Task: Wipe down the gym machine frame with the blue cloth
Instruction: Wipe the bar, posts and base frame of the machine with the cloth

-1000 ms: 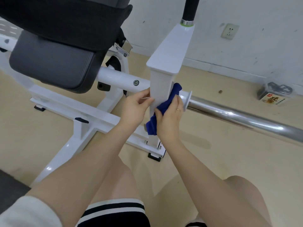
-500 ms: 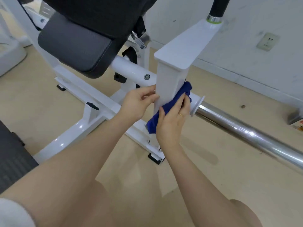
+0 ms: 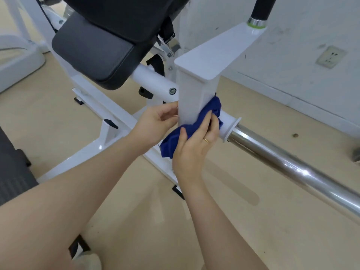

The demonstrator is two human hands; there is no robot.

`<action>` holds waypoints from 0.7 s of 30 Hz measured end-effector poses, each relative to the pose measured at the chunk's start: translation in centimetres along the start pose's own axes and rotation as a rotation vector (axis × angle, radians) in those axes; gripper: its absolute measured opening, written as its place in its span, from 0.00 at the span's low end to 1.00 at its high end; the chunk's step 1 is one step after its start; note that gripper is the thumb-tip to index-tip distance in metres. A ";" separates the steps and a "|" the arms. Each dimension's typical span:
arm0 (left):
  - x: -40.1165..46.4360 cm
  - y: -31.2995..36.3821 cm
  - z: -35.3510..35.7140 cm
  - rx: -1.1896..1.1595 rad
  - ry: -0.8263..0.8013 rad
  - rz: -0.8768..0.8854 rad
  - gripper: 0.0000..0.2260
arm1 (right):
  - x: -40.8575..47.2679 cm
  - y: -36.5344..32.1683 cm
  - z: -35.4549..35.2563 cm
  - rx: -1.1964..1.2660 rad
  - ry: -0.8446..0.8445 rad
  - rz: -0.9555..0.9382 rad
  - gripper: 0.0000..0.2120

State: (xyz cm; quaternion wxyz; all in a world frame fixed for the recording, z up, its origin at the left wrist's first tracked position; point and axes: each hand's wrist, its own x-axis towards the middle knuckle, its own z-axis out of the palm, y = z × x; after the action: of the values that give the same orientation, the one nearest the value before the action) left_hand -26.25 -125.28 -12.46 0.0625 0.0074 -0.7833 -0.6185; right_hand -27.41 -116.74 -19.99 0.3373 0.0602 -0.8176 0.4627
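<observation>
Wiping of the white painted steel upright post (image 3: 191, 98) is in progress. The right hand (image 3: 194, 145) grips the crumpled dark blue cloth (image 3: 196, 124) and presses it to the post's right face, beside the polished chrome bar (image 3: 292, 164). The left hand (image 3: 155, 123) steadies the post's left edge, fingers curled against it. Judged next: carry the cloth along faces not yet wiped, keeping pressure even.
</observation>
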 end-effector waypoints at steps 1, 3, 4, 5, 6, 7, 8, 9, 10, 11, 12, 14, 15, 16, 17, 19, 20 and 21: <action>0.0 -0.4 0.0 -0.018 -0.009 0.007 0.19 | 0.2 0.0 0.1 -0.011 0.008 -0.032 0.28; 0.3 -1.5 0.1 -0.049 -0.001 0.029 0.20 | -1.0 1.6 1.1 -0.115 -0.008 -0.028 0.29; 0.6 -2.1 0.1 -0.063 0.005 0.045 0.22 | -2.4 3.1 1.9 -0.177 -0.047 0.018 0.30; 0.8 -2.7 0.2 -0.068 0.004 0.067 0.23 | -3.9 4.5 2.5 -0.213 -0.103 0.091 0.31; 1.1 -3.3 0.2 -0.069 -0.005 0.103 0.24 | -5.4 5.6 3.0 -0.211 -0.179 0.200 0.32; 1.4 -4.0 0.1 -0.072 -0.017 0.148 0.25 | -6.5 6.3 3.4 -0.184 -0.272 0.327 0.34; 1.6 -4.9 0.1 -0.083 -0.027 0.190 0.25 | -7.3 6.8 3.8 -0.149 -0.346 0.439 0.35; 1.9 -5.7 0.0 -0.098 -0.039 0.221 0.25 | -7.6 7.1 3.9 -0.129 -0.373 0.505 0.35; 2.2 -6.3 0.0 -0.129 -0.055 0.240 0.26 | -7.4 7.2 3.8 -0.113 -0.363 0.532 0.34; 2.4 -6.6 0.0 -0.177 -0.075 0.249 0.26 | -7.0 6.8 3.6 -0.089 -0.328 0.522 0.33; 2.6 -7.0 -0.1 -0.228 -0.102 0.248 0.26 | -6.6 6.2 3.3 -0.065 -0.267 0.481 0.32; 2.8 -8.2 -0.7 -0.296 -0.170 0.255 0.25 | -5.6 4.8 2.9 0.017 -0.123 0.375 0.30; 2.9 -9.0 -1.0 -0.287 -0.199 0.264 0.24 | -5.3 4.4 2.9 0.056 -0.050 0.337 0.30; 3.0 -10.0 -1.2 -0.256 -0.220 0.256 0.21 | -5.4 4.4 3.2 0.068 0.008 0.315 0.30; 3.0 -11.1 -1.3 -0.213 -0.228 0.225 0.20 | -5.6 4.6 3.7 0.049 0.039 0.317 0.30; 2.8 -13.7 -1.0 -0.107 -0.243 0.135 0.17 | -6.9 5.7 5.2 -0.021 0.028 0.402 0.34; 2.7 -14.9 -0.9 -0.059 -0.268 0.108 0.17 | -7.8 6.5 6.1 -0.036 -0.001 0.482 0.37; 2.5 -16.1 -0.7 -0.024 -0.301 0.098 0.18 | -8.6 7.2 6.8 -0.044 -0.047 0.570 0.38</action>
State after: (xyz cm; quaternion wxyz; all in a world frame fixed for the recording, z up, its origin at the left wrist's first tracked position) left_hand -29.75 -129.96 -27.68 -0.0253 -0.1241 -0.7759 -0.6180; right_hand -27.17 -119.92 -32.68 0.1758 -0.1685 -0.8191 0.5194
